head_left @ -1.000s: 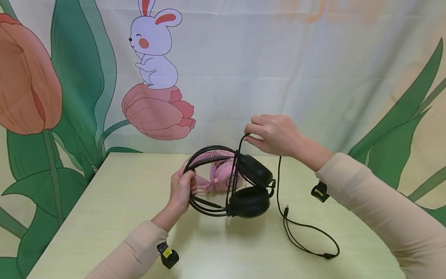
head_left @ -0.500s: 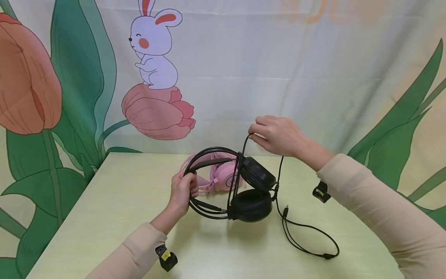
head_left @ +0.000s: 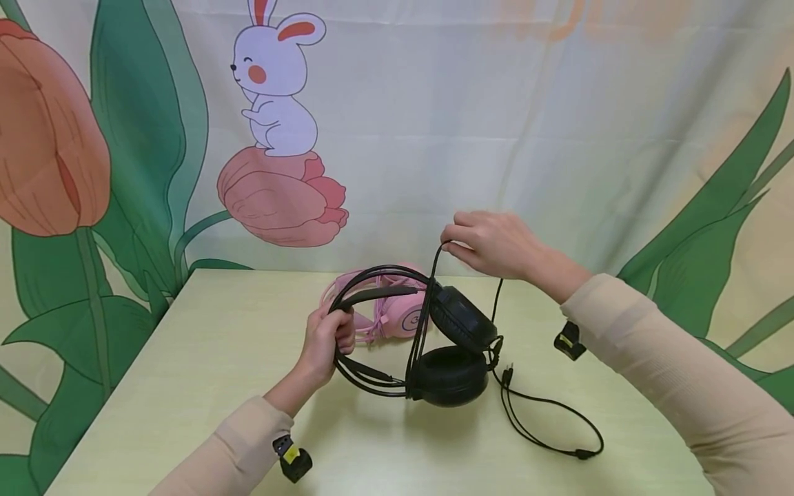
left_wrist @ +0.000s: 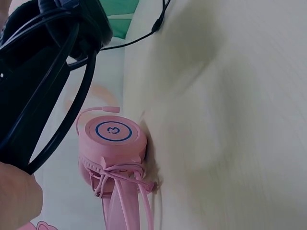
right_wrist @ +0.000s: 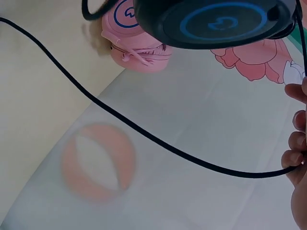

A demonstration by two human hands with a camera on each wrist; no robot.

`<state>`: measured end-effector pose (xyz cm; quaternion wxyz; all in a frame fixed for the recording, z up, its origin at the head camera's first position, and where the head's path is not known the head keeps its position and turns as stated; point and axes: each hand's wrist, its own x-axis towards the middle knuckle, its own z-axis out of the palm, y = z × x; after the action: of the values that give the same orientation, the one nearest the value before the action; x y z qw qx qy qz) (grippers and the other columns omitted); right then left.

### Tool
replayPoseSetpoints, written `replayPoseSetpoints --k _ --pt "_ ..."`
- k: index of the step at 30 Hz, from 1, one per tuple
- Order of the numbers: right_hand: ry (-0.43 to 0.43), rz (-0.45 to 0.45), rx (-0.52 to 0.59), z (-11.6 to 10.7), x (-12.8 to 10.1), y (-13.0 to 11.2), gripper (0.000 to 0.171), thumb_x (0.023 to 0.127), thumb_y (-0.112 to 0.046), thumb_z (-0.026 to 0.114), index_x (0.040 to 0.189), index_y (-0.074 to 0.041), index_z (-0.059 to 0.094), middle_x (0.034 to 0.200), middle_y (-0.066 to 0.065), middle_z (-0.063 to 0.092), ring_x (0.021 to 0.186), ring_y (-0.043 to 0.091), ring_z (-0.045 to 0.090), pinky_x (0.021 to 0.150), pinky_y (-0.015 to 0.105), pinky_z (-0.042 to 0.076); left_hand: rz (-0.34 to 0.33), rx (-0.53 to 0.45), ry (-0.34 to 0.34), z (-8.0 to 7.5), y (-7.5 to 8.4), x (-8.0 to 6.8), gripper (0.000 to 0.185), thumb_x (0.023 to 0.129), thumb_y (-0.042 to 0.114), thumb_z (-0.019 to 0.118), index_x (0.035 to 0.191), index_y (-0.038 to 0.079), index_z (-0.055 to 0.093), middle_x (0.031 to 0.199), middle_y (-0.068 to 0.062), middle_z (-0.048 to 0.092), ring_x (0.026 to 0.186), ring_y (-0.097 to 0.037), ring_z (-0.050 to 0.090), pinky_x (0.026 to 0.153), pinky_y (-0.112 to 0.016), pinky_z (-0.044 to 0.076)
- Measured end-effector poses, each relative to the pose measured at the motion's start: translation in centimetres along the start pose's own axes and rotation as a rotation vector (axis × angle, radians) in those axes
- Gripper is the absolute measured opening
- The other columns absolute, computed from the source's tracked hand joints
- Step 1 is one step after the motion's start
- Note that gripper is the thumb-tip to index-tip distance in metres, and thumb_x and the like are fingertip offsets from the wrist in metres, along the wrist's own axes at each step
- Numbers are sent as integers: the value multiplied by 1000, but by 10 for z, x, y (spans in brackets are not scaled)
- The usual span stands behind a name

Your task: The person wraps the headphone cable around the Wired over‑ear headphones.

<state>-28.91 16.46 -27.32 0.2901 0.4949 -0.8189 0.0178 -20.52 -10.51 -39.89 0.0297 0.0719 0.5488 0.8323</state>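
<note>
My left hand [head_left: 322,342] grips a black over-ear headset [head_left: 453,375] by its headband, holding it up over the table with both ear cups to the right. Strands of black cable [head_left: 418,337] wrap across the headset between headband and cups. Higher up, my right hand [head_left: 490,241] pinches that cable, which passes through its curled fingers and hangs down behind the cups. In the right wrist view the cable [right_wrist: 168,146] leaves the lower fingers in a long curve, and an ear cup [right_wrist: 223,21] shows a blue ring logo.
A pink headset [head_left: 397,318], its pink cord wound round it, lies on the table [head_left: 217,358] behind the black one. The cable's plug end [head_left: 509,377] and splitter [head_left: 585,454] lie in a loop at the right. A printed curtain [head_left: 403,138] hangs at the back.
The black headset's ear cups have dropped lower and shifted slightly right. My right hand has moved a little right and down with the cable; the left hand stays nearly in place.
</note>
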Motion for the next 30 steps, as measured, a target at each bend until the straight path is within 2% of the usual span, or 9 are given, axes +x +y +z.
replayPoseSetpoints --k 4,9,15,19,22,25,28,30 --pt "-71 44 44 2 -2 0 12 90 -25 55 94 -21 65 75 -6 54 55 8 46 39 24 28 -25 -11 -47 1 -1 0 13 80 2 34 68 7 35 49 8 24 40 -4 22 40 -19 18" --pt "-134 119 113 8 -7 4 15 93 -24 51 97 -20 65 78 -6 57 54 7 46 42 24 30 -7 -42 -67 0 -1 2 16 81 2 32 66 8 33 51 8 24 41 -5 22 40 -19 18" --pt "-212 173 216 19 -17 16 20 95 -23 48 101 -18 66 84 -4 63 59 8 51 52 27 39 -10 -71 -146 -3 -1 5 17 80 3 30 64 10 32 51 8 24 42 -6 20 42 -22 13" --pt "-220 223 282 26 -27 26 23 96 -20 45 103 -12 66 95 2 67 79 16 61 72 35 48 -20 -99 -209 -5 -3 5 19 80 4 28 62 11 31 51 7 23 42 -7 18 43 -25 11" --pt "-226 298 315 30 -37 33 24 96 -19 44 105 -11 65 101 4 66 98 22 60 88 41 45 -13 -109 -237 -5 -4 5 19 81 5 27 64 10 33 52 7 23 43 -7 19 42 -25 11" --pt "-244 347 328 33 -43 35 25 97 -20 43 106 -13 65 105 3 65 108 24 55 94 43 41 -9 -120 -251 -5 -4 5 19 81 5 26 66 10 35 53 8 24 43 -7 19 42 -23 12" --pt "-239 363 340 37 -44 36 25 97 -22 44 105 -13 66 109 3 65 109 24 54 92 42 42 -5 -134 -262 -5 -4 7 19 82 5 25 67 11 36 53 8 24 43 -8 18 42 -22 12" --pt "-232 375 350 39 -44 36 25 96 -23 45 101 -13 68 112 4 64 106 23 56 85 40 45 -4 -140 -264 -5 -3 8 20 81 6 25 66 11 35 53 8 24 44 -8 17 42 -22 12"
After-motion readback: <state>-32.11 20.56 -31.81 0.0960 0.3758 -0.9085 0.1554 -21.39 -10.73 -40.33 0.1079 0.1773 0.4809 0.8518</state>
